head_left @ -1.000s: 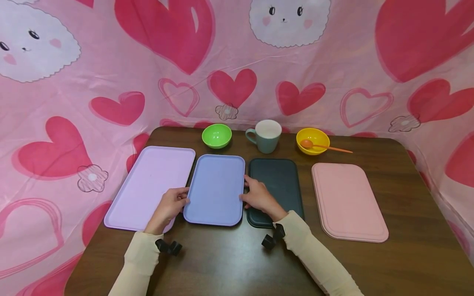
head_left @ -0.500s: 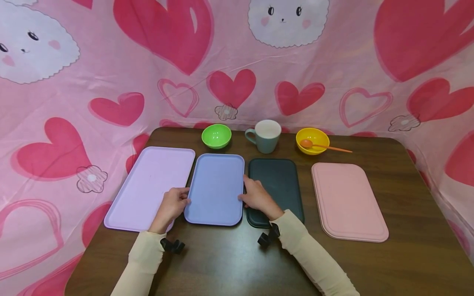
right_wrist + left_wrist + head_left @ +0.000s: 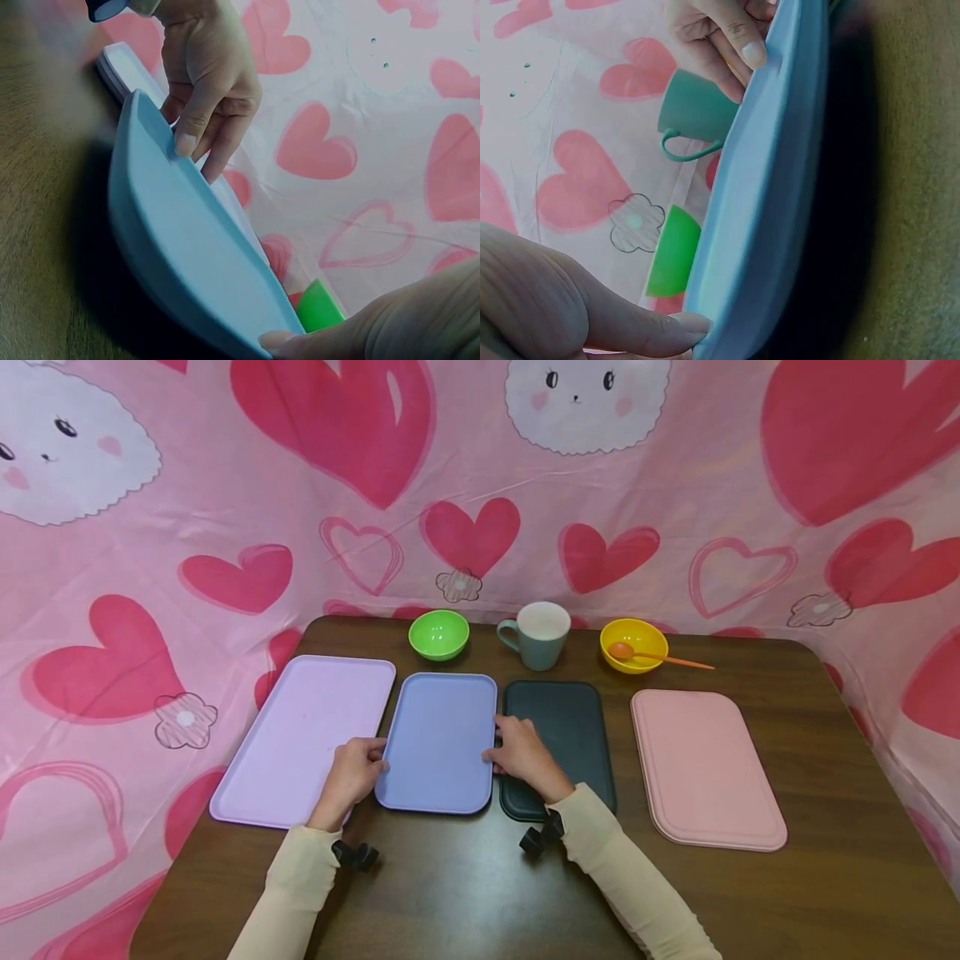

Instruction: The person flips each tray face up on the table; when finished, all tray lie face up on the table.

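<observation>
Both hands hold a periwinkle-blue rectangular tray [image 3: 437, 743] by its long sides. The left hand [image 3: 351, 775] pinches the left rim, thumb on top and fingers at the outer edge. Opposite it, the right hand [image 3: 528, 757] pinches the right rim in the same way, over part of a dark green tray [image 3: 564, 718]. In the left wrist view, a dark shadow lies under the blue tray [image 3: 757, 172]; how far it stands off the table I cannot tell. A larger lilac tray [image 3: 315, 718] lies to the left, partly behind the left hand.
Along the back of the brown table [image 3: 442, 885] stand a green bowl [image 3: 439, 636], a grey-green mug [image 3: 542, 639] and a yellow bowl [image 3: 630, 662] with an orange spoon [image 3: 671, 661] resting in it. A pink tray-like board [image 3: 708, 768] lies at right. Heart-patterned cloth [image 3: 472, 527] hangs behind.
The blue tray has shifted very slightly to the right, with the left hand moving along. The right forearm has come a little left. Both hands keep their grip; everything else looks the same.
</observation>
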{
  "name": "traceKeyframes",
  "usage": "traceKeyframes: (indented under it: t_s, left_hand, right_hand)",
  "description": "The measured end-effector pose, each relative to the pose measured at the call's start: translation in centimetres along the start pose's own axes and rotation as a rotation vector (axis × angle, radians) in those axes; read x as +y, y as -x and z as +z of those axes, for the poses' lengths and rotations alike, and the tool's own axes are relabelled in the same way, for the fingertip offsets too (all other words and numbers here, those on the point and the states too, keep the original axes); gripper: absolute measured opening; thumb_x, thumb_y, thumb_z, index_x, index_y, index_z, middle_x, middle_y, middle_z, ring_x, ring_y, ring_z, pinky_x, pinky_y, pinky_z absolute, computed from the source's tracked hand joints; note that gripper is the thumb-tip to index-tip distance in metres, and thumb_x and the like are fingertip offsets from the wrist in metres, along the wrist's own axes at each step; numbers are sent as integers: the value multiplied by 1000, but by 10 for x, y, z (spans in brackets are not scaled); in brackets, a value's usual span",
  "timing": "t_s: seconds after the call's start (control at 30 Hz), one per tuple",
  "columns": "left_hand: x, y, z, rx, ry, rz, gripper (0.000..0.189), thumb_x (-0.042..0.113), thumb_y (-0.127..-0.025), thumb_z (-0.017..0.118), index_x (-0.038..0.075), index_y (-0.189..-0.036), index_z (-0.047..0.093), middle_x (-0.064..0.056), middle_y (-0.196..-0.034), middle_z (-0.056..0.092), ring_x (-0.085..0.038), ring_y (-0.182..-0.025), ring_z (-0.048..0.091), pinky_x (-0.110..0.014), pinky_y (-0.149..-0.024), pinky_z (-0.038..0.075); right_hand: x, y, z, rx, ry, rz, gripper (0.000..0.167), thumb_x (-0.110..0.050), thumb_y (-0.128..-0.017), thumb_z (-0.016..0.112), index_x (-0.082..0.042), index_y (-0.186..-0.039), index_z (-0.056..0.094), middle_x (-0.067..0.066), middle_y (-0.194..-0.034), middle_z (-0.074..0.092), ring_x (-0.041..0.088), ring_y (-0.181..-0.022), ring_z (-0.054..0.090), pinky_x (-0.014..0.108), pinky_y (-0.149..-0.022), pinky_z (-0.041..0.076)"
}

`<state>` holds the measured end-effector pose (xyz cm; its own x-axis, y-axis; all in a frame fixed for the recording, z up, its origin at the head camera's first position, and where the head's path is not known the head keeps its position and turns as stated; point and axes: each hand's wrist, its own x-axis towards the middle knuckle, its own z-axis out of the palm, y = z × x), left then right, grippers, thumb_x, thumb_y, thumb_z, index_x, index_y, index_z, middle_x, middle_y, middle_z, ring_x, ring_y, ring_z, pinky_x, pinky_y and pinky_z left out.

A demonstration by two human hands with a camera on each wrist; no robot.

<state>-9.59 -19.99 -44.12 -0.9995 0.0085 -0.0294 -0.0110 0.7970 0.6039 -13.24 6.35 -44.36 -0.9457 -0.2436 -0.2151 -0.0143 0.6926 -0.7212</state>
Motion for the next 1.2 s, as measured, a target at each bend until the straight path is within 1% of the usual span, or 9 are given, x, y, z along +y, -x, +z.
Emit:
traceKeyframes:
  t_s: [0.2,0.33,0.43,0.53,0.67,0.7,0.8,0.93,1.2]
  left_hand:
    - [1,0,-1,4,10,15,32,-3,-81,66,-12,-112,69,-17,-74,71,-23,-68,62,-31,-63,49]
    - [2,-1,-1,-12,6,19,16,1,-87,62,-6,-97,71,-9,-66,62,-17,-63,50,-27,-59,40]
    - [4,-1,-2,-31,3,11,11,4,-89,59,-4,-88,67,-5,-63,52,-17,-62,46,-27,-58,36]
    - [6,-1,-2,-53,18,-9,17,5,-91,57,-6,-95,68,-3,-64,48,-18,-64,46,-27,-59,35]
    - [8,0,-1,-60,19,-12,19,7,-91,57,-7,-99,67,-3,-65,46,-19,-64,45,-28,-60,35]
    - [8,1,-1,-57,14,-7,17,8,-91,57,-6,-95,66,-4,-65,47,-20,-64,45,-29,-60,35]
    - [9,2,-1,-53,9,-7,19,9,-90,59,-6,-98,65,-10,-69,58,-22,-66,52,-31,-61,41]
    - [11,4,-3,-69,9,-36,35,13,-91,60,-8,-118,63,-18,-86,70,-27,-77,63,-37,-69,49]
    - [14,7,-7,-109,3,-80,47,18,-93,62,-11,-129,58,-30,-112,71,-38,-100,69,-51,-88,56]
  right_hand:
    - [0,-1,1,32,30,-13,34,-8,-84,77,-1,-116,67,17,-106,75,9,-51,63,22,-52,50]
    - [0,-1,0,42,35,-28,26,-9,-84,76,-2,-108,69,15,-97,75,10,-51,63,22,-52,49]
    - [0,0,0,43,24,-40,17,-9,-84,75,-3,-99,69,13,-86,74,11,-50,62,23,-51,50]
    - [-1,1,-1,37,15,-44,12,-11,-85,74,-4,-92,68,9,-76,70,11,-50,62,24,-50,50]
    - [-1,1,-1,22,13,-41,16,-13,-86,75,-3,-96,67,10,-81,69,11,-50,62,25,-51,51]
    - [-1,1,0,18,15,-41,18,-13,-86,75,-2,-98,67,11,-84,70,11,-51,62,25,-51,51]
    - [-2,2,0,9,14,-30,33,-14,-87,74,0,-115,65,17,-99,71,11,-51,63,25,-52,52]
    - [-4,3,-1,-8,-13,-8,56,-16,-88,73,1,-138,55,23,-119,68,11,-52,64,26,-53,54]
    - [-4,6,-3,-35,-47,-12,60,-21,-91,70,1,-142,50,23,-121,66,12,-53,67,29,-64,58]
